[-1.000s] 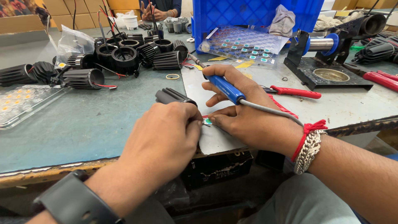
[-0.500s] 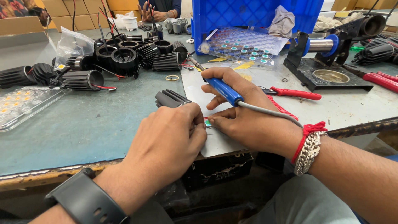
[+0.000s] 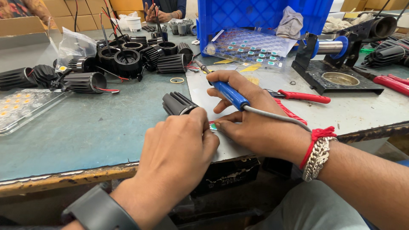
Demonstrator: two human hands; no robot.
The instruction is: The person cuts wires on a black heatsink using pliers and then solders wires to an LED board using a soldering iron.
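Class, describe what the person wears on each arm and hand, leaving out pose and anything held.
Both forearms are bare, with no sleeves or gloves. The left hand has a wide, dark grey band round its wrist, smooth and matte, like a watch strap. The right hand has a red thread tied at its wrist with a knot and loose ends, and beside it a chunky silver chain bracelet. No rings are visible.

A grey-green workbench (image 3: pixel 93 127) carries black finned housings (image 3: pixel 128 59) far left, a blue crate (image 3: pixel 255 17) far, red pliers (image 3: pixel 304 97) right.
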